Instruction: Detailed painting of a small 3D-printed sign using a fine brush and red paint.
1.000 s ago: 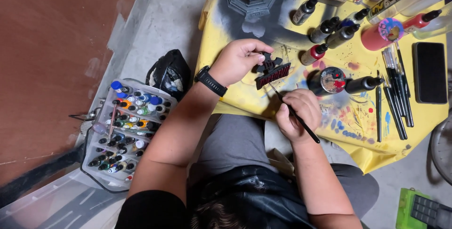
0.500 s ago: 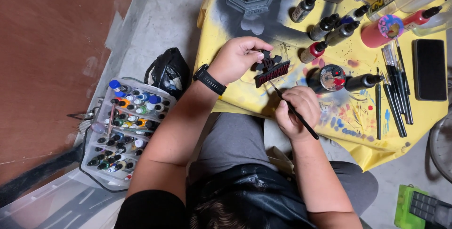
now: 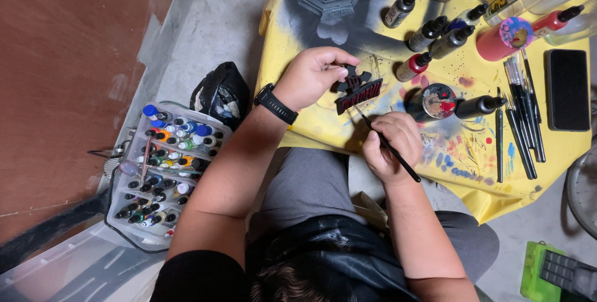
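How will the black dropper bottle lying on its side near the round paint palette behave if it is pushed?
The black dropper bottle looks round and lies flat, so it would probably roll on the yellow cloth. It seems small, likely light. It touches the round palette, which may stop it on that side.

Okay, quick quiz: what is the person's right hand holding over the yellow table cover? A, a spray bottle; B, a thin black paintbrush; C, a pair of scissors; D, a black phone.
B: the right hand pinches a thin black paintbrush, its tip toward the small dark red-and-black model piece held by the left hand.
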